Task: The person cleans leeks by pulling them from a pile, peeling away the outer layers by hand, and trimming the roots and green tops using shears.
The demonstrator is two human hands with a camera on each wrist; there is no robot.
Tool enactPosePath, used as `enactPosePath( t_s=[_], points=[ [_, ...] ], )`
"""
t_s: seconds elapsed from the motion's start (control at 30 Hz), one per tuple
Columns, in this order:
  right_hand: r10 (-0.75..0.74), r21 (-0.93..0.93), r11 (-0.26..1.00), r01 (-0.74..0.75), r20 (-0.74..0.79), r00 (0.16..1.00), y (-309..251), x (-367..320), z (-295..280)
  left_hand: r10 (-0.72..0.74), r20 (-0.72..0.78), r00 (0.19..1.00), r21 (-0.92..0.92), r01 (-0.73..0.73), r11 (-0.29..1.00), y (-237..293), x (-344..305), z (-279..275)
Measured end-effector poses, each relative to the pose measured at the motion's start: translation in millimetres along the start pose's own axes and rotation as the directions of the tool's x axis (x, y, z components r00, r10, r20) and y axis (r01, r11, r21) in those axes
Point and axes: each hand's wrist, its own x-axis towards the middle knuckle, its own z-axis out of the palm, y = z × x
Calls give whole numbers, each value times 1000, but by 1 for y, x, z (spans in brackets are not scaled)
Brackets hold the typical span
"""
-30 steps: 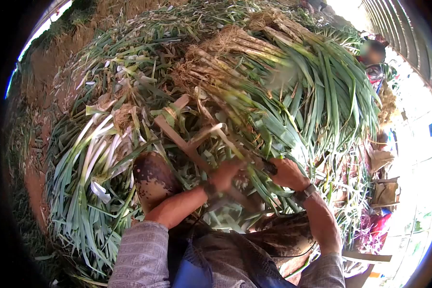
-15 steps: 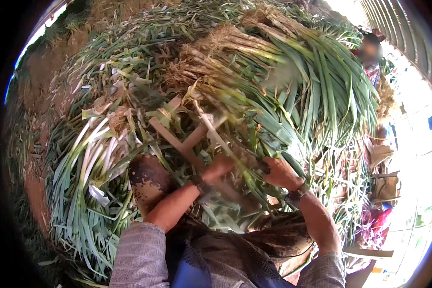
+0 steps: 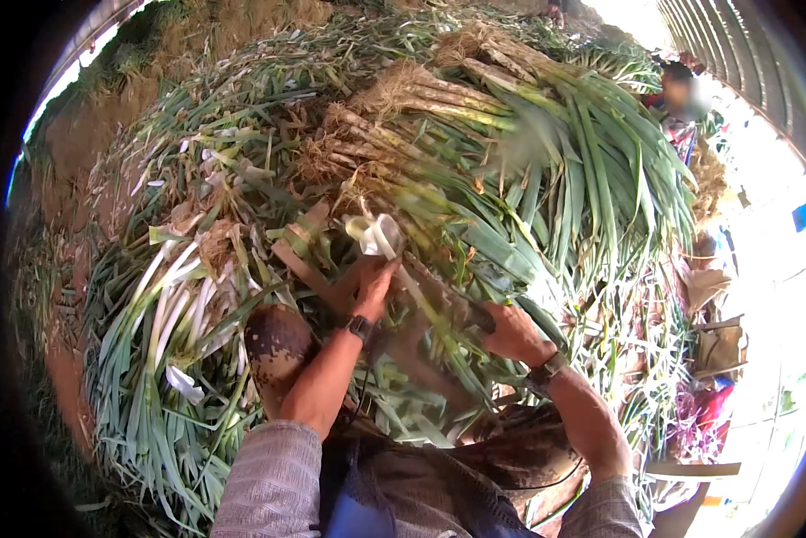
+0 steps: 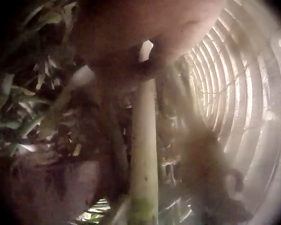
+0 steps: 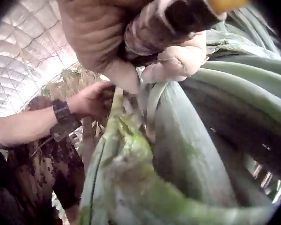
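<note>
Near me, a person's left hand curled its fingers round a pale leek stalk slanting across the gap between both hands; the right hand clamped a dark handle. Heaped leeks and wooden slats edged that space.

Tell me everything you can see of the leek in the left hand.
The leek looks long, slender and smooth, its stem whitish, turning green toward the leaves. In the head view it slants, pale end upper left, leaves lower right. The left hand grips it near the blurred pale end. Whether the right hand touches it is unclear.
</note>
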Motion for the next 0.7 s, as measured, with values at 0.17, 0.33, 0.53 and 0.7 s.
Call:
enactPosePath(
  t_s=[0.17, 0.33, 0.53, 0.7],
  points=[
    [-99, -119, 988, 97, -12, 995, 6, 3, 1, 69, -17, 997, 18, -68, 997, -6, -21, 11],
    [-249, -95, 966, 239, -120, 961, -1, 5, 0, 375, 213, 902, 42, -392, 919, -1, -41, 20],
    [-197, -137, 976, 171, -209, 958, 0, 8, 0, 109, 180, 978, -51, -101, 994, 13, -52, 23],
    [-243, -125, 967, 222, -195, 950, -5, 3, -1, 60, 252, 966, -278, 13, 960, 12, -50, 11]
  ],
)
